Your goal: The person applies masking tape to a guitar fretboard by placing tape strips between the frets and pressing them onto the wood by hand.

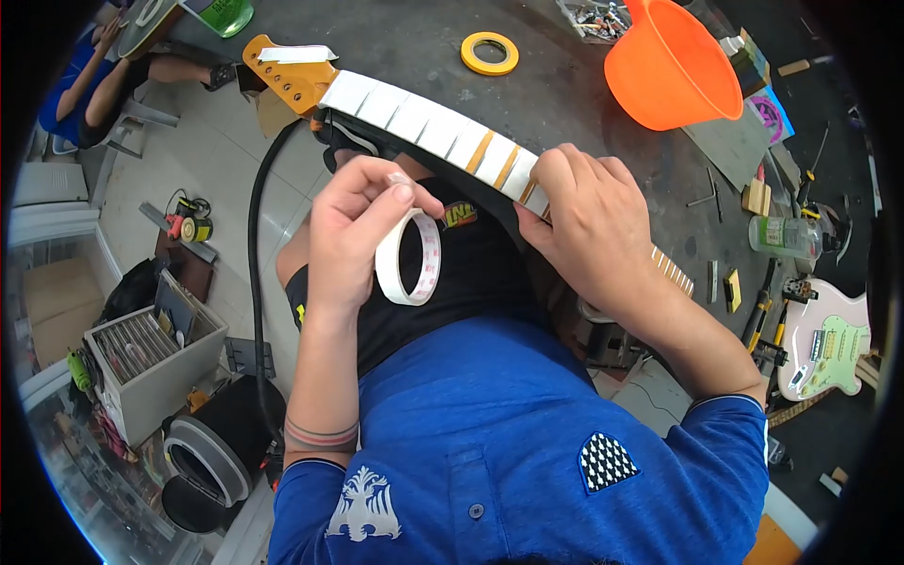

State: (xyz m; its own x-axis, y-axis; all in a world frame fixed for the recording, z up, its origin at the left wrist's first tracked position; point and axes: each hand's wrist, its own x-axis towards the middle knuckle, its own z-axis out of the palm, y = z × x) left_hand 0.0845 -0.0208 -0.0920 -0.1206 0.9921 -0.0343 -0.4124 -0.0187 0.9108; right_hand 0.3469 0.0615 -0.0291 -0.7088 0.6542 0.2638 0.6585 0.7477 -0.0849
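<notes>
My left hand is closed, thumb and fingers pinched together, with a roll of white masking tape hanging from it. A whitish scrap of tape shows at the fingertips. Across the bench edge lies a guitar neck, its headstock at the upper left. White tape covers much of the fretboard between the frets; a few bare wood strips show near my right hand. That hand is wrapped over the neck, thumb at its near edge, fingers on top. Its fingertips are partly hidden.
On the dark bench are a yellow tape roll, an orange plastic scoop, a clear bottle and a pink guitar body. A black hose runs down at left. Another person sits at upper left.
</notes>
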